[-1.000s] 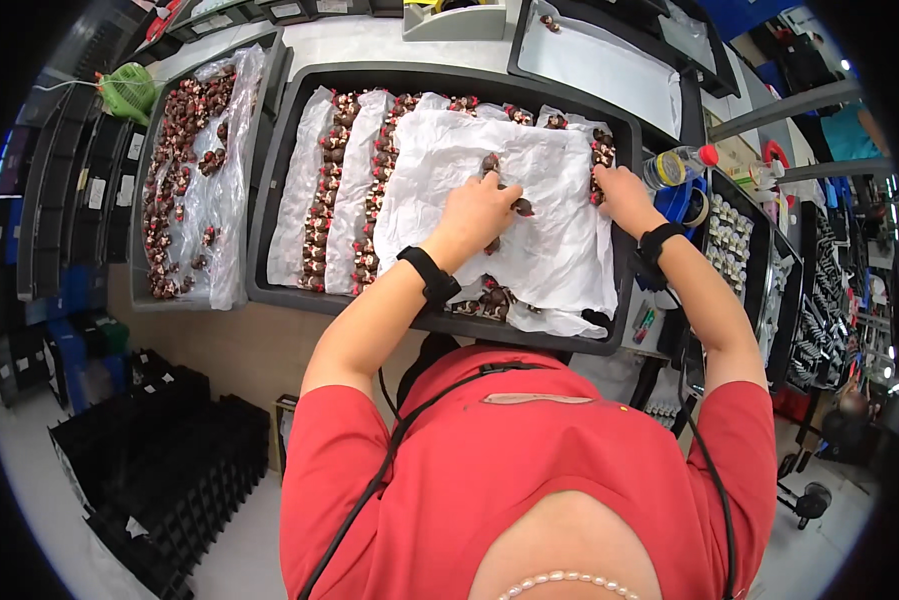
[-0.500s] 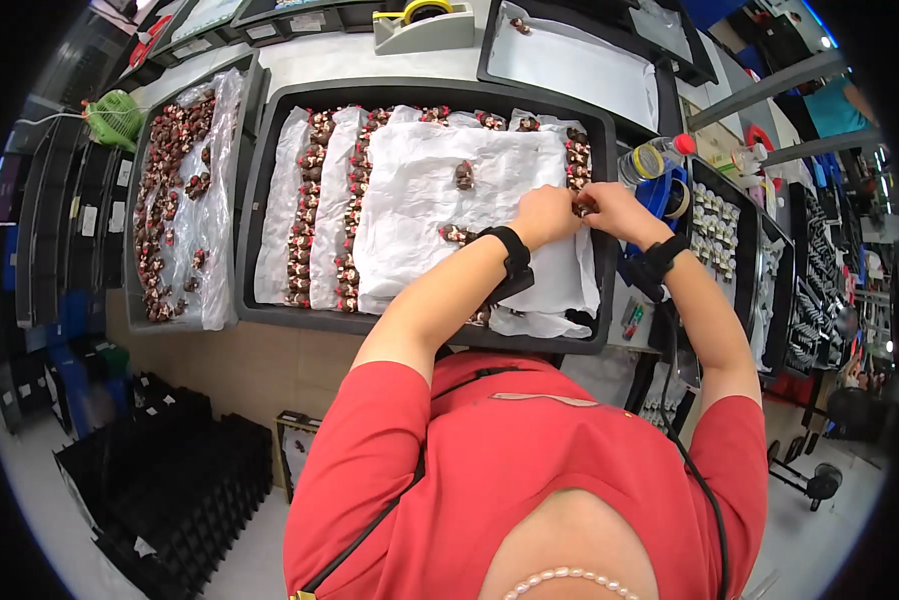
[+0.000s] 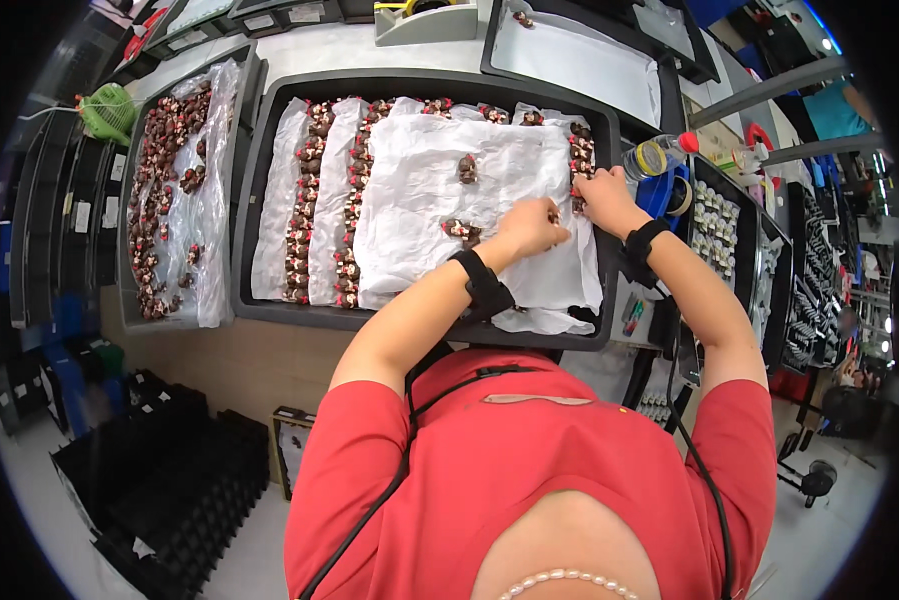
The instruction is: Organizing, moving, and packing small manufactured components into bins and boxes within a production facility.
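A black tray (image 3: 424,325) in front of me holds white paper sheets (image 3: 409,190) and rows of small brown figurines (image 3: 302,215) with red and cream parts. At the tray's right side, my right hand (image 3: 609,203) has its fingers closed on a figurine in the right-hand row (image 3: 580,150). My left hand (image 3: 534,228) is over the paper, just left of it, fingers curled in; a small dark bit shows at the fingertips, too small to name. Two loose figurines lie on the paper, one upper (image 3: 466,168) and one lower (image 3: 459,229), close to my left hand.
Left of the tray stands a grey bin (image 3: 251,120) with a heap of figurines and clear plastic. A paper-lined tray (image 3: 569,65) and a tape dispenser (image 3: 426,24) are behind. To the right are a red-capped bottle (image 3: 659,155) and a tray of white pieces (image 3: 714,225).
My left hand has moved left and slightly down, away from my right hand. The right hand has stayed at the right-hand row, its fingers a little higher.
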Demonstrator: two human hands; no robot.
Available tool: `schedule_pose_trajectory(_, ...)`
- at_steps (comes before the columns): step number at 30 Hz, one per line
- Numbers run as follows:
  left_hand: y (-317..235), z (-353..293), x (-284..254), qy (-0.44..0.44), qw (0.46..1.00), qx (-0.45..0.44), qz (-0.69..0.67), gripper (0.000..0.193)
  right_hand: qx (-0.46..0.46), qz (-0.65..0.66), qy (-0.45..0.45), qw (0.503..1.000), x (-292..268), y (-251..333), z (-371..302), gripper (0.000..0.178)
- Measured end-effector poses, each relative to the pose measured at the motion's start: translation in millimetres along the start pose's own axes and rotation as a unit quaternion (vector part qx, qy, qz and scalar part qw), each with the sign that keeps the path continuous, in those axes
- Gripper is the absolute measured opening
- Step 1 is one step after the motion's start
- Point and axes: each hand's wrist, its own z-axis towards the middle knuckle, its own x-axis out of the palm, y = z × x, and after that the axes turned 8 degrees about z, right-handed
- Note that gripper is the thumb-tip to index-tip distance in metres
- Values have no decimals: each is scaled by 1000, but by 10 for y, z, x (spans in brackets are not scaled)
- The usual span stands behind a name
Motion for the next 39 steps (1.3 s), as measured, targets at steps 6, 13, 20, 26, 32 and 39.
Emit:
schedule_pose_trajectory(6,-278,-211,314,131,951,137,244,49,-36,-62,-36,997,30,-25,-13,9)
schedule_pose_trajectory(13,-319,-213,709,190,826,214,486,38,10,-30,17,999,-113,91,-1,7)
schedule_pose_trajectory(20,-184,-202,612,299,815,220,445,51,-45,-55,-91,993,-13,57,-70,5)
schedule_pose_trajectory(26,-164,-365,402,347,823,194,406,54,-184,21,187,965,-36,361,-607,9)
schedule_pose_trajectory(32,-192,-334,388,398,810,173,395,62,-245,-22,200,949,236,484,-1026,11)
schedule_pose_trajectory(39,-29,-239,260,244,951,125,144,60,-68,207,64,974,-389,537,-757,20)
